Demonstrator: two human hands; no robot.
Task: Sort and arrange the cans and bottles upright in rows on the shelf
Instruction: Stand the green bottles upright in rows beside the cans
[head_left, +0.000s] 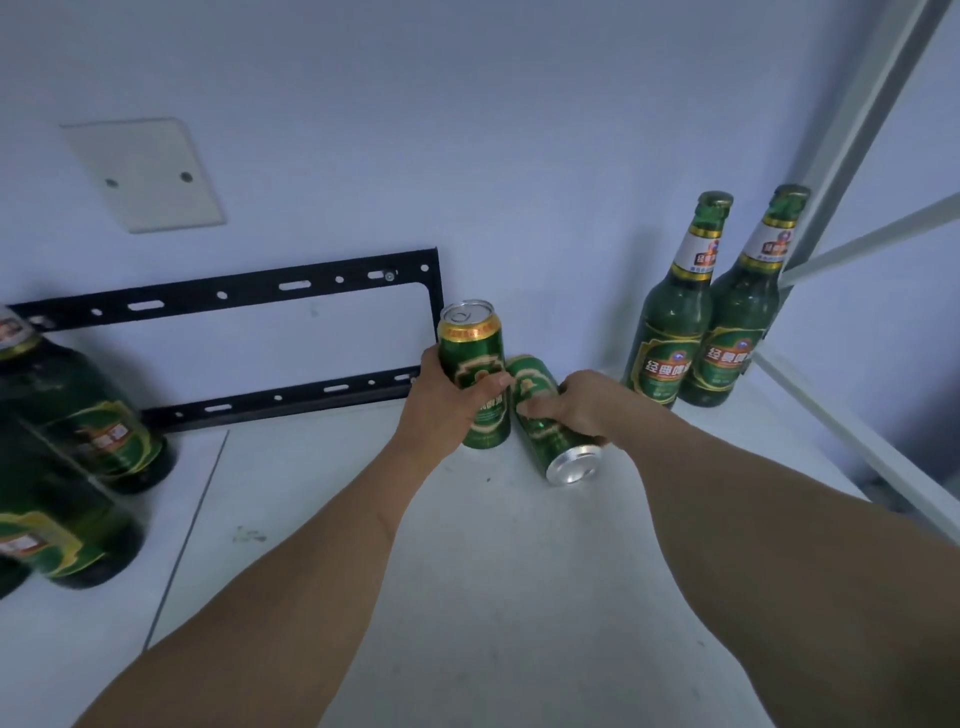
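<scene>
Head view: hands grip two glossy green cylindrical cans (474, 374).

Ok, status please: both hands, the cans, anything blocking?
Left hand grips upright can. Right hand grips tilted can, base toward camera. Cans touching. Two bottles upright at right, nothing blocking.

Both forearms bare; no sleeves, seemingly no jewellery on either wrist.

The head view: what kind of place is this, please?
Probably a storage shelf set against a wall, not a shop: a white shelf board, a metal shelf frame at the right, and a black bracket on the painted wall.
</scene>
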